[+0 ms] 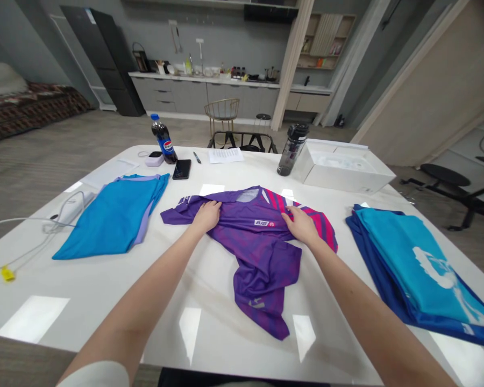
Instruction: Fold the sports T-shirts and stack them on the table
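Note:
A purple sports jersey (pixel 250 236) lies rumpled on the white table in front of me. Its collar points away, a pink-striped shoulder is at the right, and the lower part is bunched and folded toward me. A small "BIG" logo shows on the chest. My left hand (pixel 208 216) grips the cloth near the left sleeve, its fingers closed over the fabric. Near the striped shoulder, my right hand (pixel 300 224) pinches the jersey beside the logo. Both thumbs and the cloth between the fingers are partly hidden.
Blue folded clothing (pixel 108 215) lies left, near a power strip (pixel 70 208) with cables. A stack of blue garments (pixel 423 263) sits right. Along the back stand a cola bottle (pixel 164 140), a phone (pixel 182 169), paper (pixel 226 155), a dark water bottle (pixel 292 150) and a white box (pixel 342 169).

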A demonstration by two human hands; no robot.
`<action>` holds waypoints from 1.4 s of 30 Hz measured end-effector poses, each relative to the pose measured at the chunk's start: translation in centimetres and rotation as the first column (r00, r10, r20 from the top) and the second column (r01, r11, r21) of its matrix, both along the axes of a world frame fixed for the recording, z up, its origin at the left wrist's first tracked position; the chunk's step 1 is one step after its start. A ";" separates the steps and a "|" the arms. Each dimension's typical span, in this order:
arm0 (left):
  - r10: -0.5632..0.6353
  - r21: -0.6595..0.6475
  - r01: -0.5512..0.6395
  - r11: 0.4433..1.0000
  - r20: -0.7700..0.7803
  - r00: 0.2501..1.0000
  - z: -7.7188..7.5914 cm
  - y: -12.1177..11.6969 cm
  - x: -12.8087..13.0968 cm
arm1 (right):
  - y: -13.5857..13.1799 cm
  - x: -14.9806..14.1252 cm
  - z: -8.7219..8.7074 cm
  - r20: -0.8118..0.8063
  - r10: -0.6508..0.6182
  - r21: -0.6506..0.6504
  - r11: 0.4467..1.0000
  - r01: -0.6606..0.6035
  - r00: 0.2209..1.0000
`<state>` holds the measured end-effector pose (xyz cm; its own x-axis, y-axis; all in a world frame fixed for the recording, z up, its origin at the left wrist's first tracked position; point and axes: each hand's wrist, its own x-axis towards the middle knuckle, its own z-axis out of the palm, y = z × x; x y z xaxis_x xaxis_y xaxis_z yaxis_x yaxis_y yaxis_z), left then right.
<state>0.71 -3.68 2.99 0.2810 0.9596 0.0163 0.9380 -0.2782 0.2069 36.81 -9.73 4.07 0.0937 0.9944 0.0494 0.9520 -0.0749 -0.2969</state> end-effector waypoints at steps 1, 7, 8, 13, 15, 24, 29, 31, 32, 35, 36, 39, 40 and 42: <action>-0.001 0.001 0.001 1.000 -0.007 1.000 -0.2 0.6 -0.1 | 0.5 -0.9 -0.6 0.000 0.005 -0.046 0.999 -0.005 1.000; 0.130 -0.119 -0.131 0.984 -0.013 0.991 -0.8 5.5 -1.2 | 4.0 0.0 -2.6 0.064 -0.010 -0.200 0.979 0.022 0.998; 0.144 -0.130 -0.145 0.981 -0.015 0.989 -0.9 6.4 -1.3 | 4.7 0.4 -2.6 0.073 -0.009 -0.208 0.978 0.024 0.997; 0.135 -0.089 -0.135 0.987 -0.010 0.991 -2.3 10.4 -0.5 | 8.1 1.7 -2.7 0.104 -0.019 -0.208 0.977 0.041 0.994; 0.128 -0.067 -0.129 0.989 -0.015 0.992 -2.7 11.6 -0.1 | 9.4 2.1 -2.8 0.104 -0.020 -0.209 0.977 0.041 0.994; 0.228 0.122 -0.230 0.966 0.024 0.973 -2.3 14.0 0.7 | 13.1 2.8 -2.3 0.159 -0.133 -0.051 0.988 0.143 0.978; 0.316 0.179 -0.308 0.934 -0.019 0.948 -1.8 15.2 1.0 | 15.0 3.2 -1.9 0.262 -0.144 0.088 0.988 0.125 0.954; 0.268 0.194 -0.259 0.946 -0.019 0.963 -1.5 16.8 1.7 | 16.4 3.7 -1.9 0.281 -0.150 0.108 0.986 0.124 0.948; 0.251 0.208 -0.244 0.947 -0.012 0.968 -1.4 17.8 2.2 | 17.1 4.0 -2.0 0.279 -0.176 0.123 0.981 0.147 0.944; 0.208 0.250 -0.204 0.947 0.010 0.978 -0.7 20.9 4.1 | 19.3 4.6 -1.8 0.222 -0.297 0.164 0.950 0.264 0.929; 0.202 0.267 -0.201 0.943 0.023 0.979 -0.4 21.5 4.8 | 19.7 4.7 -1.6 0.193 -0.321 0.182 0.940 0.288 0.927; 0.179 0.318 -0.200 0.927 0.096 0.979 0.5 21.1 7.0 | 19.7 4.1 -0.9 0.115 -0.275 0.271 0.933 0.236 0.955; 0.130 0.318 -0.162 0.934 0.118 0.984 0.8 20.1 7.7 | 19.1 3.8 -0.7 0.096 -0.230 0.301 0.934 0.192 0.968; -0.075 0.269 0.035 0.962 0.141 0.987 1.3 16.8 9.0 | 17.3 2.8 -0.5 0.064 -0.120 0.315 0.945 0.094 0.991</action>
